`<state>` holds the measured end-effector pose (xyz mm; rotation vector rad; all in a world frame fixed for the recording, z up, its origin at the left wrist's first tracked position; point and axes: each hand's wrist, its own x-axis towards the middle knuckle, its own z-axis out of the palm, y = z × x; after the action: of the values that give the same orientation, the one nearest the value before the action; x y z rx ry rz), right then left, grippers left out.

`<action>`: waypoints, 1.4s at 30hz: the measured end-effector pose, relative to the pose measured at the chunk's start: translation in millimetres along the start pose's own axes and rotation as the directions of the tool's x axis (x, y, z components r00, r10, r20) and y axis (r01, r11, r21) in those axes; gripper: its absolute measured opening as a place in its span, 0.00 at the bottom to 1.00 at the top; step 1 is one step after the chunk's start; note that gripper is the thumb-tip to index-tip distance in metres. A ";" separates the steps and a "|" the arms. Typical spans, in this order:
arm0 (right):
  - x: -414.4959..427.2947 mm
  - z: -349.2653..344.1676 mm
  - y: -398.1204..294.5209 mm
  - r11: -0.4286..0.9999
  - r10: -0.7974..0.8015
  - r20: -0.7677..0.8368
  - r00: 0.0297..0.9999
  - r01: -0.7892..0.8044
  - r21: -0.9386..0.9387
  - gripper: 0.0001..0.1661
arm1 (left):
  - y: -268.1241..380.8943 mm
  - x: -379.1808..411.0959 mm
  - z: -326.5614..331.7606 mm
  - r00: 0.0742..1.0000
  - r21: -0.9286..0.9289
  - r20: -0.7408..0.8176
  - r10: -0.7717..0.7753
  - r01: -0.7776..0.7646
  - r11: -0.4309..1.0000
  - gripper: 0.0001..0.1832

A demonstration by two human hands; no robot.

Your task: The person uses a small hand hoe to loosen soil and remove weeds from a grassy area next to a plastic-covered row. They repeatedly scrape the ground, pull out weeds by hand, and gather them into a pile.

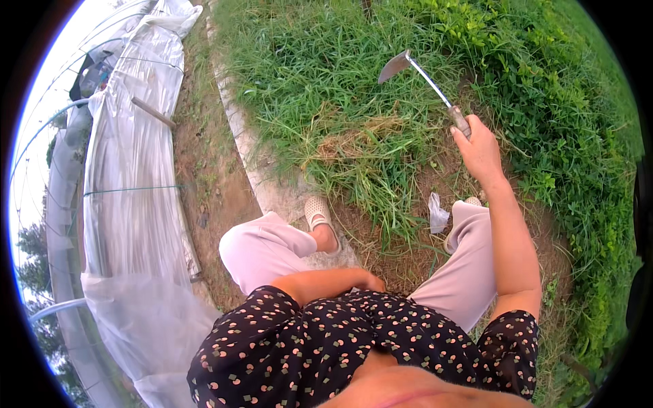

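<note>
My right hand (477, 149) is closed around the wooden handle of a hand hoe (430, 81), held out at the upper right. Its metal shank slants up and left to a flat blade above the tall grass. Near my waist, my left hand (375, 282) rests in front of the patterned blouse, with its fingers mostly hidden, so what it does cannot be told. Between my feet and the hoe lies a heap of loose green and dry grass (357, 148).
A concrete edging strip (237, 122) runs along the grass under my left foot. Further left stands a plastic-sheeted greenhouse tunnel (132, 204) with a wooden stick (153, 112) against it. Leafy plants (551, 122) grow thickly at the right. A scrap of clear plastic (438, 214) lies near my right foot.
</note>
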<state>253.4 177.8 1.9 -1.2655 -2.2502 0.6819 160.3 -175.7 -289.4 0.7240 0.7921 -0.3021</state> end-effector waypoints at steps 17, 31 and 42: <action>-6.2 6.5 4.3 0.999 0.026 0.086 0.996 -0.022 -0.048 0.14 | -16.2 91.9 1.8 0.921 -0.065 0.357 0.155 -0.141 0.988 0.23; 33.4 17.5 3.8 0.982 0.186 0.080 0.979 -0.189 0.029 0.04 | -1.1 69.0 -27.8 0.834 0.152 0.547 0.074 -0.185 0.971 0.24; 96.4 22.2 57.0 0.974 0.222 0.122 0.967 -0.225 0.007 0.07 | 12.3 16.9 -42.6 0.782 0.290 0.608 0.139 -0.381 0.878 0.24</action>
<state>231.3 283.2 -35.8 -1.5208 -2.2074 0.8828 155.0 -137.1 -316.6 1.0531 0.0327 -0.4036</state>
